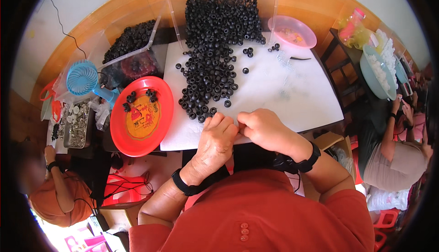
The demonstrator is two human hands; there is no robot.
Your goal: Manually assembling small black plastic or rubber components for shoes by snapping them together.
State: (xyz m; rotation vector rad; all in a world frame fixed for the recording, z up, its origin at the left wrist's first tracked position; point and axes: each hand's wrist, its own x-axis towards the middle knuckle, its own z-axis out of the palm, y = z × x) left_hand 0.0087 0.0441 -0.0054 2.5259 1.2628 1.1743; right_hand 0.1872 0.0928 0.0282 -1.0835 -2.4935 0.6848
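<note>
At the near edge of the white tabletop, my left hand and my right hand meet with their fingertips together. Both are closed in a pinch, and whatever lies between the fingers is hidden. Just beyond my left hand, many small black round parts with holes spread toward me. They trail from a big heap of the same parts in a clear bin lying on its side. To the left, a red plate with a yellow printed centre holds several black pieces near its far rim.
A blue fan, a clear tub of black parts and a metal tray of small pieces stand left. A pink bowl sits far right, beside a thin black strip. Other people work at both sides, one near a light-blue basin.
</note>
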